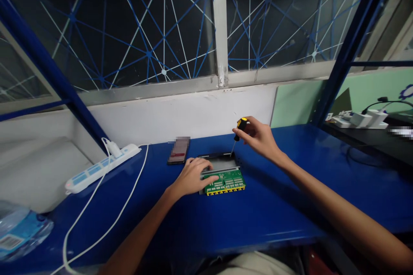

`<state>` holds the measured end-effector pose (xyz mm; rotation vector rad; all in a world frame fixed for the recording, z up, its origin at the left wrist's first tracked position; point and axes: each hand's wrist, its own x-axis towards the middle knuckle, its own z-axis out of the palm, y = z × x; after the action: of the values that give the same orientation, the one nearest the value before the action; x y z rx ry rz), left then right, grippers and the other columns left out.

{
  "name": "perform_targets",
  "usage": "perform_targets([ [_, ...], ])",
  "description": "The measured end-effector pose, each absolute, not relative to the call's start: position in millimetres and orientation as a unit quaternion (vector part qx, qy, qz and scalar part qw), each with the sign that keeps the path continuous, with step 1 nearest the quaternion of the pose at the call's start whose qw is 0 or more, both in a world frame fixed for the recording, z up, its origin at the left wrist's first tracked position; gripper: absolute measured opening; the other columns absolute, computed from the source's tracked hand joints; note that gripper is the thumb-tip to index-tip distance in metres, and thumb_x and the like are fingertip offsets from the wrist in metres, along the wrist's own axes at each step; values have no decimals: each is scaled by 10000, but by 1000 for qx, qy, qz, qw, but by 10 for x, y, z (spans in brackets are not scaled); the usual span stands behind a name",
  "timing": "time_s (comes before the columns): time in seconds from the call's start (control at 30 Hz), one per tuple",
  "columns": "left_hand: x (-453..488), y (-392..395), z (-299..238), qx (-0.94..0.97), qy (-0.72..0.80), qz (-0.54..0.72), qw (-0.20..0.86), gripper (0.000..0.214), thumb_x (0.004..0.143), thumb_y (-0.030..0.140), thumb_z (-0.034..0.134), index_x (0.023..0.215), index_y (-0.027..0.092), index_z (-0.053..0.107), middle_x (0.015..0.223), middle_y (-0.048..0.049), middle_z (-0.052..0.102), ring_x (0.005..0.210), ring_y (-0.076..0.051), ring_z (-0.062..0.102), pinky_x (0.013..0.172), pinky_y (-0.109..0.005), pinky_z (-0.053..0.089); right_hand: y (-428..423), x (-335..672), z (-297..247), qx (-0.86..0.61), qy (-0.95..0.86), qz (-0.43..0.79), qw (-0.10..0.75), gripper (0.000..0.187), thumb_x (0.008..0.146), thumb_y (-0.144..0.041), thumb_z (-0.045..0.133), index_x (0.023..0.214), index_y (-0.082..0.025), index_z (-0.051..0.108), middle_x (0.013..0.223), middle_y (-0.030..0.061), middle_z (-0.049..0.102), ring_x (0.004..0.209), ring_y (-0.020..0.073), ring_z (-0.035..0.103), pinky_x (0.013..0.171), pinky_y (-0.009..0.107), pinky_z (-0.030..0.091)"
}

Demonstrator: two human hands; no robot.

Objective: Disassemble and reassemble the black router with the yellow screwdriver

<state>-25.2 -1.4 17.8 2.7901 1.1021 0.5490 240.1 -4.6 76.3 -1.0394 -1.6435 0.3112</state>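
Observation:
A green circuit board (226, 181) with yellow connectors along its near edge lies on the blue table. It sits at the front of an opened dark metal case (222, 163). My left hand (193, 175) grips the left side of the case, thumb stretched over the board and fingers curled over the case. Above the far right corner of the case, my right hand (256, 134) is closed around the black and yellow handle of a screwdriver (241, 124). The thin shaft points down, and its tip is at the case's far right edge; whether a screw is there is too small to tell.
Behind my left hand lies a phone (179, 150). A white power strip (103, 167) with a plug and a looping white cable (129, 200) lies at the left, near a plastic bottle (22, 232). Blue shelf posts (342, 60) rise at both sides before the window.

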Motion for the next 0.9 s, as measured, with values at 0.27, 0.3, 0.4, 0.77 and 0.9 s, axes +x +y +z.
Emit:
perform_targets([
  [0.27,93,45,445,922,324,197,82,210,916,365,543,1014,231,671,1064,-33,696,1029,-232,600,926,-396,399,-56,2229,696,-424,-736,131,512,299,867,-466,577,972,-188,541,646,14,657,529,132,608,506,262,434],
  [0.3,163,62,467,921,321,200,91,201,906,346,555,1006,228,683,1039,-37,704,997,-234,614,906,-391,416,-72,2224,677,-424,-739,125,508,296,869,-464,574,972,-188,543,638,9,651,523,129,600,496,258,422],
  [0.4,344,104,482,909,313,230,149,164,873,277,586,956,206,709,976,-44,726,934,-225,648,856,-354,463,-111,2235,630,-434,-744,104,498,294,875,-474,556,952,-190,548,624,1,630,513,122,575,480,253,395],
  [0.77,577,55,253,865,319,292,255,136,848,193,610,888,202,740,959,-18,749,920,-188,685,853,-294,496,-147,2308,596,-443,-755,83,477,331,883,-477,533,1043,-188,539,661,8,636,540,133,592,522,256,414],
  [0.9,553,55,217,868,318,287,251,143,836,180,625,920,209,738,977,-8,748,953,-184,679,888,-290,491,-153,2309,583,-440,-760,72,474,322,888,-476,524,1034,-189,540,627,-1,616,540,138,595,528,258,411],
])
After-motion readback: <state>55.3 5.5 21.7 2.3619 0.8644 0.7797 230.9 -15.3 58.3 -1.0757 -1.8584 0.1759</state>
